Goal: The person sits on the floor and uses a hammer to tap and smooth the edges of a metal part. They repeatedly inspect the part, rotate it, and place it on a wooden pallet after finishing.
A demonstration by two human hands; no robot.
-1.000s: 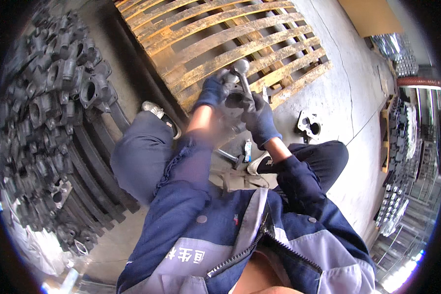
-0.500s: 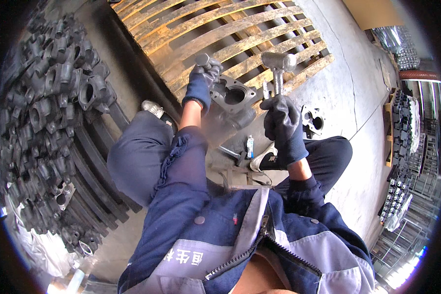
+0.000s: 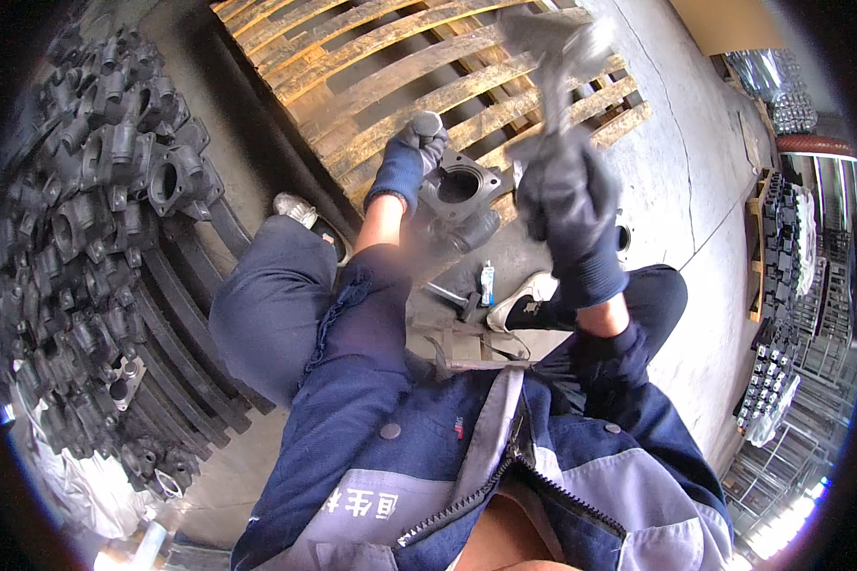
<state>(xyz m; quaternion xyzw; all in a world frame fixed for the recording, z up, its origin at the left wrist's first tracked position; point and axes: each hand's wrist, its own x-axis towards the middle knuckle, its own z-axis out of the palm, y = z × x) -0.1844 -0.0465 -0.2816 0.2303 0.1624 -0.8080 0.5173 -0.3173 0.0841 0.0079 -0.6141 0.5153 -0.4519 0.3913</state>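
Observation:
In a dark glove, my right hand [image 3: 567,190] grips the handle of a hammer [image 3: 554,95], raised over the pallet and smeared by motion. My gloved left hand [image 3: 419,143] is closed around a metal punch [image 3: 428,122], of which only the round grey end shows above the fist. That fist sits against the upper left side of a dark metal casting [image 3: 459,186], which has a wide round bore and a flange with corner holes. The punch's lower end is hidden by the glove.
Beyond my hands lies a slatted wooden pallet [image 3: 400,57]. Many dark castings [image 3: 86,228] are heaped on the left. Between my feet are a second hammer [image 3: 468,305] and a small white tube [image 3: 487,284]. Another flanged part [image 3: 624,236] lies partly behind my right forearm. Stacked metal parts [image 3: 781,257] line the right side.
My right hand has lifted the hammer up and to the right, away from the casting. My left fist has shifted slightly right with the punch, its round end now turned more upward.

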